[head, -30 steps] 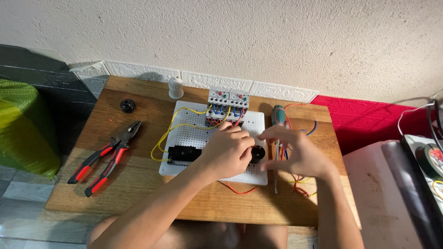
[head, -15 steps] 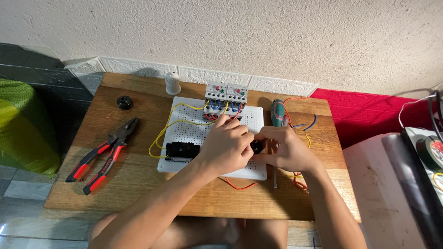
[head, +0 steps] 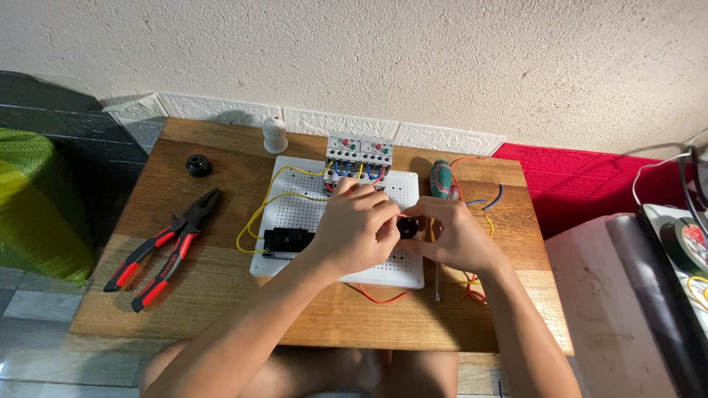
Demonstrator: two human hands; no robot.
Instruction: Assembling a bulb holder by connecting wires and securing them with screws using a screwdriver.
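A white perforated board (head: 299, 214) lies on a small wooden table (head: 221, 295). Two grey relay blocks (head: 359, 151) with red, blue and yellow wires sit at its far edge, and a black switch block (head: 284, 241) sits near its left side. My left hand (head: 354, 228) and my right hand (head: 453, 236) meet over the board's right part. Both pinch a small round black part (head: 406, 227) between their fingertips. A screwdriver with a green handle (head: 441, 180) lies just beyond my right hand.
Red-handled pliers (head: 162, 247) lie on the table's left. A black round knob (head: 198, 165) and a white ceramic holder (head: 274, 135) sit at the back left. Loose yellow, orange and blue wires (head: 472, 284) trail at the right. A green bag (head: 29, 206) stands left, a red mat (head: 590, 184) right.
Both hands stay together over the board's right part, shifting slightly. The view has moved a little.
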